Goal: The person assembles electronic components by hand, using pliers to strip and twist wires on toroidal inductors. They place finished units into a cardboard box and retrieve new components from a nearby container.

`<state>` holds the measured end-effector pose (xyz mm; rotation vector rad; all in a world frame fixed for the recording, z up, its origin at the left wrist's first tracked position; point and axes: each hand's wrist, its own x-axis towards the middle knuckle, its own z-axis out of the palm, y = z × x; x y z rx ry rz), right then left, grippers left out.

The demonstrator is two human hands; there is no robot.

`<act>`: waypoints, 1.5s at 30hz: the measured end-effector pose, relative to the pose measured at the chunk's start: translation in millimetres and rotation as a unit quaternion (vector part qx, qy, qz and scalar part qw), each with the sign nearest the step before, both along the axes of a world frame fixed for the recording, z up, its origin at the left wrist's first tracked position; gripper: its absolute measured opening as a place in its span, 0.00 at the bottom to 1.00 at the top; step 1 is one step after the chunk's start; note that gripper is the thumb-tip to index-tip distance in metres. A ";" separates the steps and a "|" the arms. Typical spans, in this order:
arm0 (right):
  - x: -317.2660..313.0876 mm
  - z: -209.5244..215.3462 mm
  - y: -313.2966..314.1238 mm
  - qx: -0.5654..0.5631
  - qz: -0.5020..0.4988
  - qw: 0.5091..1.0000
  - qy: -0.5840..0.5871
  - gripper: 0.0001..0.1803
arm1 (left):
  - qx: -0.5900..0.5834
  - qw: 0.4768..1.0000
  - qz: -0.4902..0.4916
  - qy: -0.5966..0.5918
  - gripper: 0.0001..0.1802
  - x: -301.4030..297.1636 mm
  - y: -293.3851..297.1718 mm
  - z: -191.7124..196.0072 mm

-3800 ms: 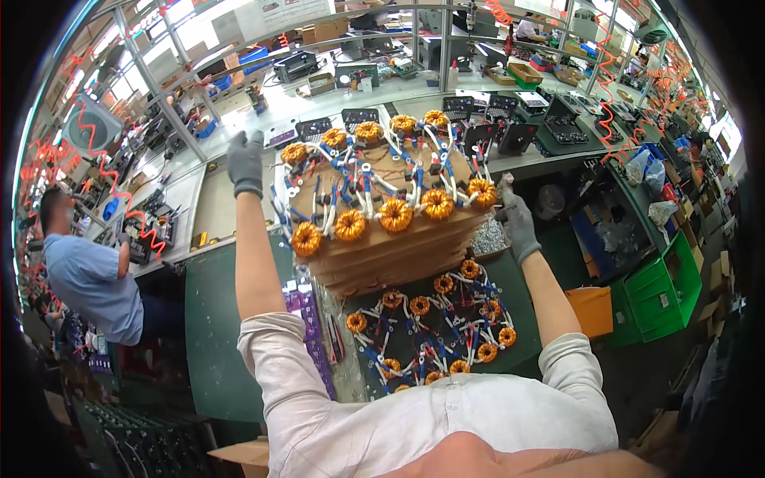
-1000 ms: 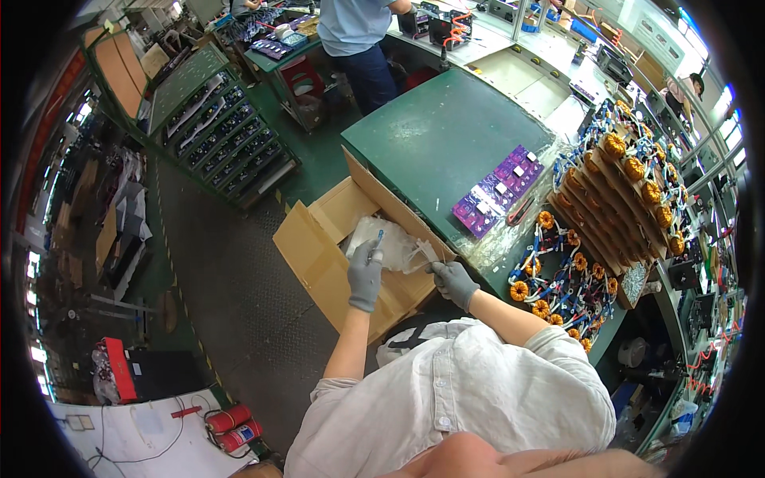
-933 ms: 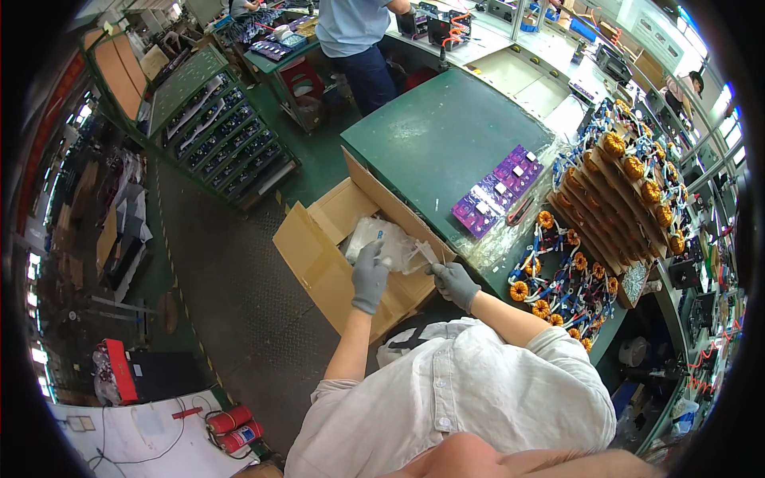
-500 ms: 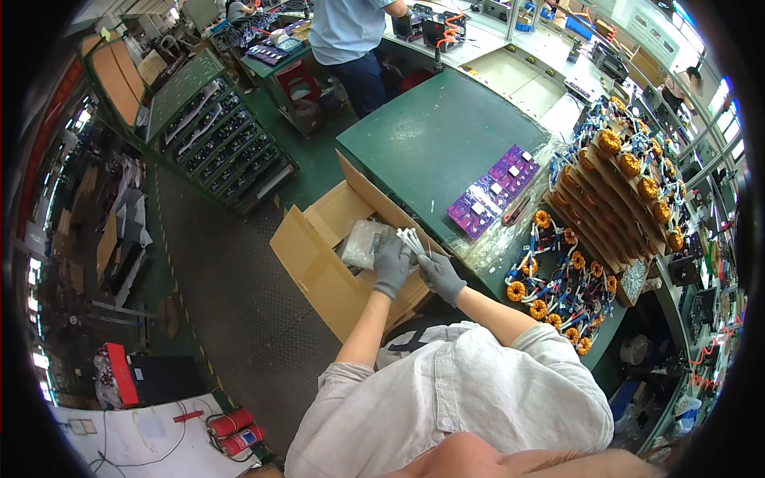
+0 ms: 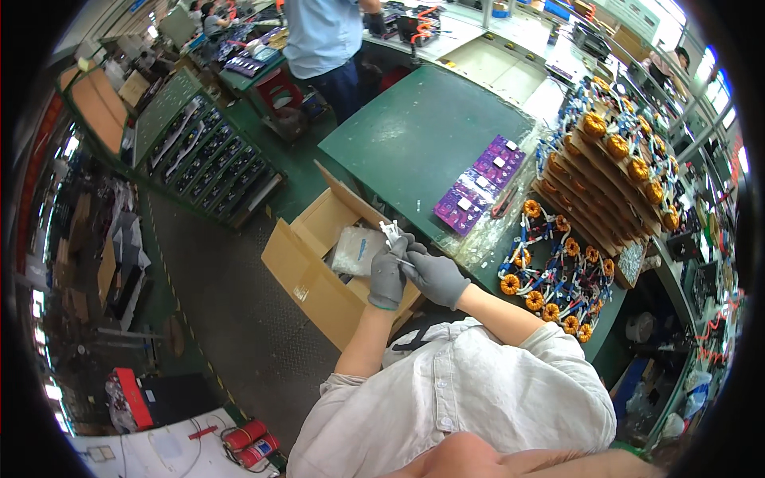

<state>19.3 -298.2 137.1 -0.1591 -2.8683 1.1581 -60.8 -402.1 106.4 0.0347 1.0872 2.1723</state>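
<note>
My left hand (image 5: 388,275), in a grey glove, is closed around a small bunch of thin white strips (image 5: 390,232), whose ends stick up past the fingers. Pressed close beside it, my right hand (image 5: 435,278), also gloved in grey, pinches a thin white strip at the bunch's lower side. Its fingertips are partly hidden. Both hands are over the near right side of an open cardboard box (image 5: 307,275). Inside the box lies a clear plastic bag (image 5: 356,252) with whitish contents.
A green table (image 5: 414,131) behind the box bears purple circuit boards (image 5: 480,185) and a red-handled tool (image 5: 504,203). To the right are copper-wound coils with wires (image 5: 550,279) and stacked cardboard layers of more coils (image 5: 598,191). A co-worker (image 5: 323,40) stands beyond; a slotted rack (image 5: 211,155) is left.
Both hands have drawn slightly nearer to me and closer together, with the white strips now more upright in the left hand. The bag in the box shows more fully. The whole view has shifted slightly.
</note>
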 end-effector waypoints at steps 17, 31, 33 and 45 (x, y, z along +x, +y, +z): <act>226.1 8.7 180.4 0.380 -0.097 0.920 -0.014 0.12 | -0.053 0.778 -0.626 0.018 0.18 152.1 201.9 14.3; 351.8 -30.0 267.8 -0.571 -0.281 0.753 0.166 0.17 | -0.067 0.889 -0.385 -0.238 0.32 259.6 300.8 -26.8; 342.1 -31.1 263.0 -0.594 -0.311 0.721 0.174 0.15 | 0.070 0.874 -0.394 -0.276 0.30 282.7 300.9 -47.5; 306.2 -16.8 224.9 -0.552 -0.362 0.706 0.257 0.13 | 0.119 0.937 -0.231 -0.235 0.21 306.5 291.2 -34.2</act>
